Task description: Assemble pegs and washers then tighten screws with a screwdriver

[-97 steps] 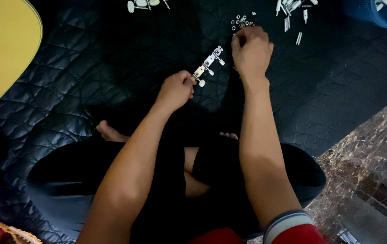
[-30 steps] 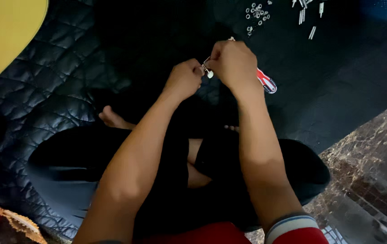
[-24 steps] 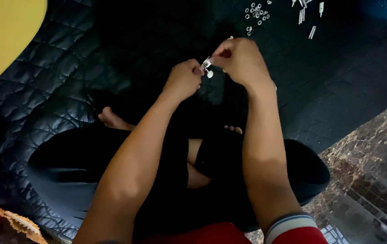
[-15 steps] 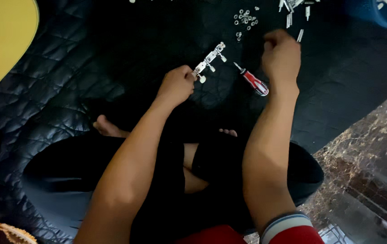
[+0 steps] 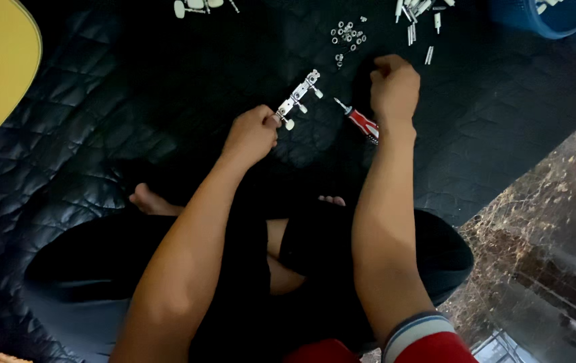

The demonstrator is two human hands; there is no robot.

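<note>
The left hand [image 5: 251,134] pinches one end of a metal strip [image 5: 296,101] with its fingers, while the right hand [image 5: 394,86], fingers curled shut, rests at two o'clock of a screwdriver [image 5: 358,119].

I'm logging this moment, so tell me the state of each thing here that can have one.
left hand: closed on the end of the metal strip
metal strip: held at one end, angled up to the right
right hand: fisted on the mat, contents hidden
screwdriver: lying loose on the mat
small washers: loose cluster
blue basket: upright, partly out of view
</note>
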